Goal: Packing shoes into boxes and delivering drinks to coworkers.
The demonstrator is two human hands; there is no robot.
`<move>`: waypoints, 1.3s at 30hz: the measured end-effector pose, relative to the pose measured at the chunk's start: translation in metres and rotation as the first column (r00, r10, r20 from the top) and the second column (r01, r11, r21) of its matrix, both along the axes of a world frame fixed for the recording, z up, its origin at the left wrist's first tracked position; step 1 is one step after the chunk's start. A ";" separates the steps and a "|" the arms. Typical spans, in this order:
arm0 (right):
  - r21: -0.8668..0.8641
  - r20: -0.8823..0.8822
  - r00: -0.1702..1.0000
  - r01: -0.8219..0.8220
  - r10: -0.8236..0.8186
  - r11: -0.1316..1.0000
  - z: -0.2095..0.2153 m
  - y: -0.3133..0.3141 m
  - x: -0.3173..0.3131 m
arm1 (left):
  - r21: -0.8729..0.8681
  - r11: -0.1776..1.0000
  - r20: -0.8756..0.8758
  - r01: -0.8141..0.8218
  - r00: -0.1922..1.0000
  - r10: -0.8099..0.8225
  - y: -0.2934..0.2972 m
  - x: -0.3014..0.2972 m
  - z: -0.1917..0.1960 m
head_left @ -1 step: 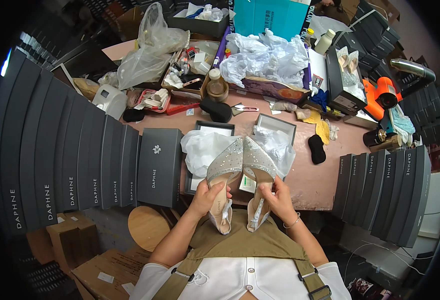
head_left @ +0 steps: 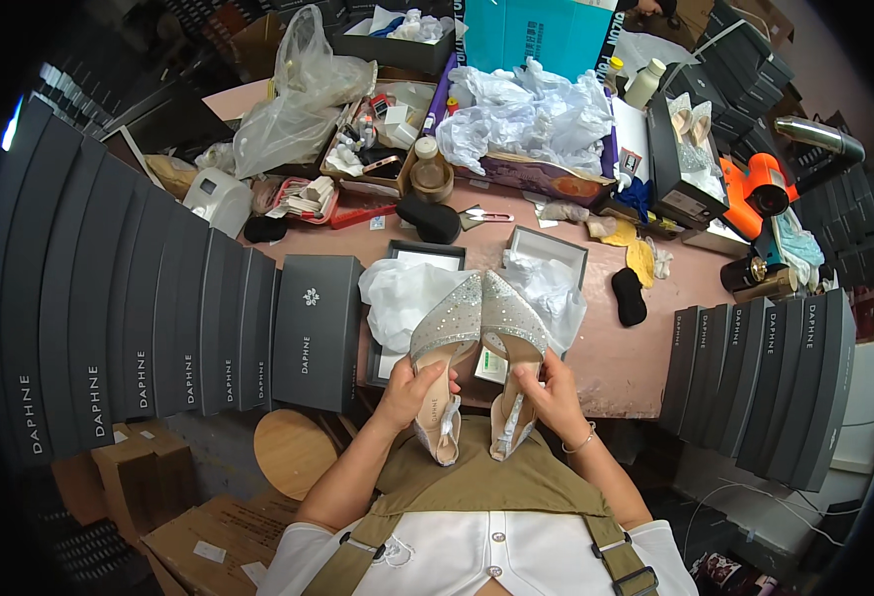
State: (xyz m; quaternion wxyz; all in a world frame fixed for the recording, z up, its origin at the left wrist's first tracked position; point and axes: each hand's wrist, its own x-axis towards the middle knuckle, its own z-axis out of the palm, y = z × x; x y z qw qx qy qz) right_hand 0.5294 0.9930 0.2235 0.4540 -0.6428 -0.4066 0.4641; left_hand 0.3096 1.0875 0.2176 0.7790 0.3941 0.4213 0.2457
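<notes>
My left hand (head_left: pixel 414 394) grips a glittery silver pointed shoe (head_left: pixel 447 328) around its waist, thumb on the beige insole. In my right hand (head_left: pixel 553 402) is the matching shoe (head_left: pixel 512 333), held the same way. Both toes point away from me and touch each other, heels toward my apron. Beyond them on the pink table lies an open dark grey shoebox (head_left: pixel 427 250) with white tissue paper (head_left: pixel 394 303) spilling from it. Beside it, a second grey-rimmed box part (head_left: pixel 548 243) holds more tissue (head_left: pixel 546 288). The shoes hide parts of both.
Stacked dark shoeboxes (head_left: pixel 124 288) wall the left side, with more (head_left: pixel 755 377) at the right. A closed shoebox (head_left: pixel 317 333) stands by my left arm. Farther back are a tissue-filled carton (head_left: pixel 546 169), a brown bottle (head_left: pixel 430 171), an orange heat gun (head_left: pixel 760 189) and a black pad (head_left: pixel 630 296).
</notes>
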 end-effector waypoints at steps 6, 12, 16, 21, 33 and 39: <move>-0.194 -0.505 0.851 0.048 -0.142 0.980 -0.008 0.013 -0.002 | -0.371 0.927 0.121 -0.058 0.987 0.110 0.009 0.008 -0.017; -0.083 -0.661 0.745 0.047 -0.090 0.995 0.000 0.010 -0.010 | -0.373 0.926 0.272 -0.067 0.946 0.178 0.000 0.017 -0.008; -0.005 -0.645 0.764 -0.042 0.029 0.999 -0.006 -0.008 -0.005 | -0.364 0.919 0.325 -0.150 0.904 0.276 -0.019 0.016 -0.010; -0.016 -0.698 0.716 -0.034 0.013 0.999 -0.002 -0.012 -0.011 | -0.230 0.940 0.267 -0.251 0.913 0.309 -0.024 0.016 0.002; 0.086 -0.378 0.921 -0.072 0.100 0.994 -0.002 -0.006 -0.003 | 0.367 0.925 0.064 -0.097 0.995 0.079 -0.025 -0.010 -0.006; 0.024 -0.094 0.908 -0.408 0.408 0.913 0.018 -0.005 0.021 | 0.772 0.500 -0.387 0.392 0.914 -0.119 0.000 -0.021 0.017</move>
